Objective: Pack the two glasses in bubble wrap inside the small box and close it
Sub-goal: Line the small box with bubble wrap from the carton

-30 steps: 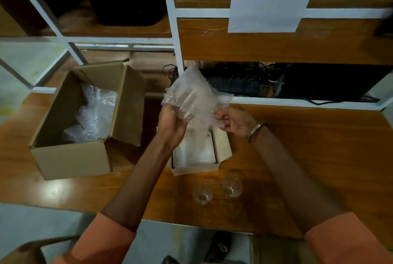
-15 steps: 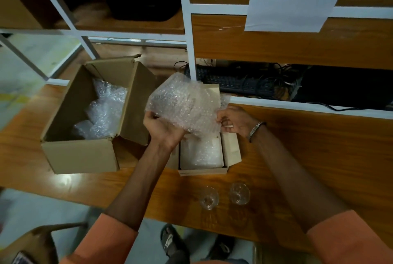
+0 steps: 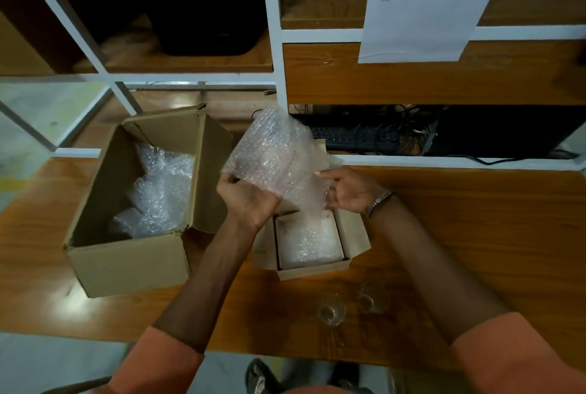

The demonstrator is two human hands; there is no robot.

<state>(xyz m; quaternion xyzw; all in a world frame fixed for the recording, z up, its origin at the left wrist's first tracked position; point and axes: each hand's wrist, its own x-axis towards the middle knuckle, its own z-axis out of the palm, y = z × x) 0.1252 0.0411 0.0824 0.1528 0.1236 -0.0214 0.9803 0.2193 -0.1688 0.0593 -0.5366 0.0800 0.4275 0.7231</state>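
Your left hand (image 3: 250,200) and right hand (image 3: 352,192) both grip the bubble wrap (image 3: 276,155) at mid-frame; the glasses (image 3: 331,309) stand below on the counter (image 3: 475,235), nearer your right.

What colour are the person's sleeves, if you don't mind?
Orange sleeves, clearest in the head view.
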